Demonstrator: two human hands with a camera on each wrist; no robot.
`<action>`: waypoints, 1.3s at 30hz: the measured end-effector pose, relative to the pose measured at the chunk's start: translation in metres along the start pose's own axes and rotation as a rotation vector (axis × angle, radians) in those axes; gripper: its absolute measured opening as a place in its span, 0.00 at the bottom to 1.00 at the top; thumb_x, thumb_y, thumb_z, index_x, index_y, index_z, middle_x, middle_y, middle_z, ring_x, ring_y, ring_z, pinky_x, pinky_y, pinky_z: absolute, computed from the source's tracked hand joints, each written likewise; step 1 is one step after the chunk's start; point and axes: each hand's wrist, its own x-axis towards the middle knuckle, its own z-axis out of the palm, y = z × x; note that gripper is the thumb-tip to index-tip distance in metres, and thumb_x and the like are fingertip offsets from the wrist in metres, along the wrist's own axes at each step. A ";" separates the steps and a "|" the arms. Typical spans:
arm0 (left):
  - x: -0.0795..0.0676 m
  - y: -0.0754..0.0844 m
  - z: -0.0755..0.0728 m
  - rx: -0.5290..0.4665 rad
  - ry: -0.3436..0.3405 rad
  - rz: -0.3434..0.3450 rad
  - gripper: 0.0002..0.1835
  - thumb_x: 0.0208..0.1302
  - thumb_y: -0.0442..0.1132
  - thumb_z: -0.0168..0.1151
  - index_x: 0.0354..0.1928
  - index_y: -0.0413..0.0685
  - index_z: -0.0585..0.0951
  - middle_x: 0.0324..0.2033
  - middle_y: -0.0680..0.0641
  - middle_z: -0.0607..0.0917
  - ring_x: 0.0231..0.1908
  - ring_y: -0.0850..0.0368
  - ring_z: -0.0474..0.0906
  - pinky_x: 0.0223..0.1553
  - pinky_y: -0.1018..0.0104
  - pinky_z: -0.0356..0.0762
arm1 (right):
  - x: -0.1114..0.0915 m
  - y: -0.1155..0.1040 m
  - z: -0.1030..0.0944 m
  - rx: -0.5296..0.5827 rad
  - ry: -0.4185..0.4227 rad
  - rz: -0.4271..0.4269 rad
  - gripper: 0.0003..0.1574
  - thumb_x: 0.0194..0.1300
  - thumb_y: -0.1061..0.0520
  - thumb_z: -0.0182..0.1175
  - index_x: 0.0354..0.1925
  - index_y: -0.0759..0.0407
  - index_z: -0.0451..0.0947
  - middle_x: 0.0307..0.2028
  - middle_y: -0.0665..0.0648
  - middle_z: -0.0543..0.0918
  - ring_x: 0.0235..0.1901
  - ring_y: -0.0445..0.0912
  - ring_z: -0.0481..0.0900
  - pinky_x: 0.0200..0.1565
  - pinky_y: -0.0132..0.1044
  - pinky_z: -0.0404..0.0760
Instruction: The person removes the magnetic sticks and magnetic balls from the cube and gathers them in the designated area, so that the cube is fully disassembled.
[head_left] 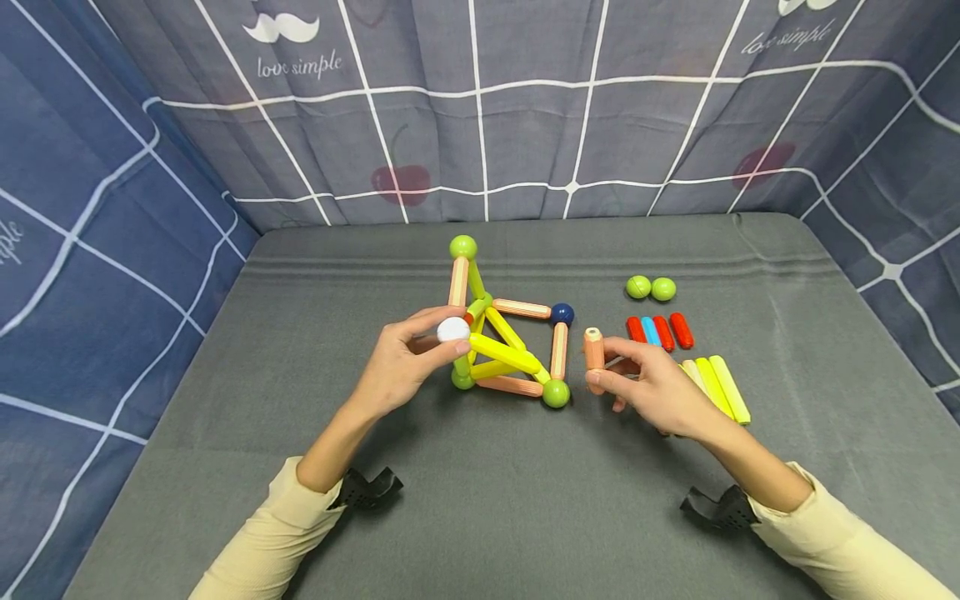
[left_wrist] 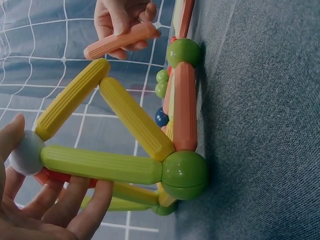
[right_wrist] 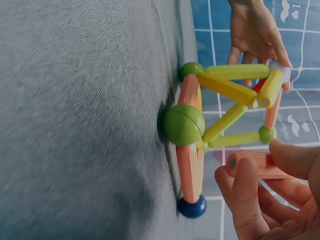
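My left hand [head_left: 397,362] grips a white ball [head_left: 453,330] at the raised corner of a frame of magnetic rods and balls. From this ball a yellow rod [left_wrist: 72,100] juts out, its far end beside the top of another, slanting yellow rod [left_wrist: 135,117]. That second rod rises from a green ball [left_wrist: 185,175] on the table. To the right of the frame, my right hand [head_left: 656,387] pinches an orange rod [head_left: 593,350] between thumb and fingers, one end facing up. A dark blue ball [head_left: 562,314] and a green ball [head_left: 556,393] form the frame's right corners.
Two loose green balls [head_left: 651,288] lie at the back right. Nearer are red rods [head_left: 681,331] and a blue rod [head_left: 650,332], then several yellowish rods [head_left: 729,389] partly behind my right hand. A curtain [head_left: 525,133] hangs around the grey table [head_left: 480,508].
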 end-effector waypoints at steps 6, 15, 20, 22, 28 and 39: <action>0.000 0.000 0.001 -0.003 0.002 0.003 0.23 0.62 0.30 0.68 0.60 0.37 0.78 0.58 0.39 0.78 0.45 0.51 0.81 0.45 0.64 0.81 | -0.016 0.013 -0.016 0.099 0.043 0.013 0.33 0.68 0.63 0.62 0.68 0.61 0.64 0.31 0.64 0.79 0.18 0.55 0.76 0.17 0.44 0.78; 0.001 -0.001 0.000 0.001 0.006 0.019 0.23 0.62 0.29 0.68 0.60 0.36 0.78 0.58 0.37 0.78 0.44 0.52 0.81 0.47 0.60 0.81 | -0.045 0.035 -0.054 0.014 0.157 0.012 0.40 0.69 0.65 0.61 0.73 0.56 0.57 0.33 0.63 0.80 0.15 0.51 0.75 0.17 0.40 0.77; 0.001 -0.001 0.000 0.008 0.007 0.023 0.24 0.62 0.29 0.68 0.61 0.36 0.78 0.58 0.37 0.78 0.44 0.53 0.80 0.47 0.61 0.81 | -0.063 0.050 -0.075 -0.091 0.252 0.049 0.38 0.67 0.66 0.63 0.71 0.55 0.61 0.33 0.60 0.82 0.20 0.47 0.78 0.19 0.37 0.78; 0.002 -0.001 0.001 0.010 0.007 0.027 0.24 0.62 0.29 0.68 0.60 0.36 0.78 0.58 0.37 0.78 0.45 0.53 0.80 0.47 0.62 0.80 | -0.070 0.057 -0.082 -0.152 0.293 0.064 0.39 0.66 0.66 0.64 0.71 0.55 0.62 0.33 0.54 0.82 0.21 0.45 0.78 0.20 0.35 0.77; 0.002 0.001 0.001 0.017 0.020 0.040 0.23 0.62 0.29 0.68 0.60 0.36 0.78 0.58 0.40 0.79 0.45 0.53 0.80 0.47 0.64 0.80 | -0.084 0.076 -0.103 -0.257 0.332 0.112 0.40 0.65 0.65 0.65 0.70 0.66 0.60 0.31 0.46 0.81 0.19 0.43 0.77 0.19 0.33 0.76; 0.001 -0.001 0.003 0.028 0.017 0.031 0.24 0.61 0.29 0.69 0.60 0.36 0.79 0.57 0.41 0.79 0.46 0.54 0.79 0.50 0.53 0.79 | -0.090 0.091 -0.111 -0.394 0.180 0.164 0.37 0.68 0.64 0.61 0.69 0.74 0.57 0.31 0.59 0.79 0.20 0.40 0.75 0.18 0.36 0.76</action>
